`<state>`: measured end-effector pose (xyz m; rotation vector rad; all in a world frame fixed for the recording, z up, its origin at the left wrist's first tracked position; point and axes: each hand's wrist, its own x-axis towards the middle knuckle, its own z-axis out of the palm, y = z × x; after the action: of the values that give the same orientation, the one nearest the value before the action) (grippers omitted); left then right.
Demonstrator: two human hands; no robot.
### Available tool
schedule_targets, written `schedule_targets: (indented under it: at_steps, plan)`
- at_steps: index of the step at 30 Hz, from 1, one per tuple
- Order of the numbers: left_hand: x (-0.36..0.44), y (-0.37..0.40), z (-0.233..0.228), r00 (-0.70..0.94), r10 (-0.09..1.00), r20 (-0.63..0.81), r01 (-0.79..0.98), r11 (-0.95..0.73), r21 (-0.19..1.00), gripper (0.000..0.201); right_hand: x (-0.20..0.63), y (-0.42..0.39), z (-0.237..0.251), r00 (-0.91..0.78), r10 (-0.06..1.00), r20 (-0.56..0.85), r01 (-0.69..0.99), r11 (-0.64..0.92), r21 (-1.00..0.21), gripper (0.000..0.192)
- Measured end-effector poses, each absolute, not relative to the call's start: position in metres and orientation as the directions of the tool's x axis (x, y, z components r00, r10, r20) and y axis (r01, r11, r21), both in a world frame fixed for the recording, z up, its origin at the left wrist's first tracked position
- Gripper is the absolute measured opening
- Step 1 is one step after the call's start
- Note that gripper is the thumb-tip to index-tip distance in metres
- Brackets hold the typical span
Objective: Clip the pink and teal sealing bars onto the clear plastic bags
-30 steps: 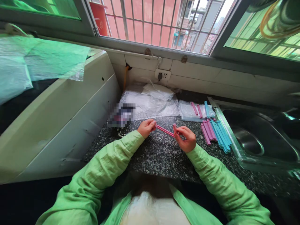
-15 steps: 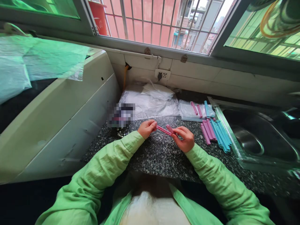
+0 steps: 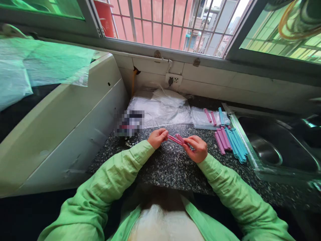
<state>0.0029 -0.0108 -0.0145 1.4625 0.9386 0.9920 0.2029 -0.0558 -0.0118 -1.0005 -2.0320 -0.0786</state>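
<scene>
Between my hands, above the dark speckled counter point(image 3: 165, 170), is a pink bag sealing clip point(image 3: 175, 139) with its two arms parted. My left hand point(image 3: 157, 138) pinches its left end. My right hand point(image 3: 197, 148) grips the right end, where the shorter upper arm tilts up at an angle; the fingers hide the hinge. Right of my hands lie several pink clips point(image 3: 222, 140) in a row beside several blue clips point(image 3: 236, 145). More clips rest on a clear plastic bag point(image 3: 200, 120) behind them.
Clear plastic sheets point(image 3: 157, 108) cover the back of the counter. A blurred-out object point(image 3: 130, 124) lies at the left, by a white appliance point(image 3: 82, 130). On the right is a metal sink point(image 3: 265, 150). A wall socket point(image 3: 174, 79) sits below the barred window point(image 3: 165, 26).
The clip's raised upper arm has swung down a little toward the lower arm. Both hands stay in nearly the same place.
</scene>
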Motion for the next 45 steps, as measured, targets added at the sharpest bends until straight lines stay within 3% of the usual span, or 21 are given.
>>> schedule_targets:
  at_steps: [11, 45]
  plan:
    - [0.005, -0.014, -0.014, 0.369, 0.926, 0.086, 0.029, -0.104, 0.994, 0.046, 0.200, -0.057, -0.009, -0.381, 0.624, 0.682, 0.716, 0.666, -0.210, 0.014]
    - [0.005, -0.016, -0.024, 0.392, 0.904, 0.169, 0.068, -0.212, 0.975, 0.041, 0.199, -0.053, -0.013, -0.474, 0.635, 0.609, 0.727, 0.673, -0.135, 0.014]
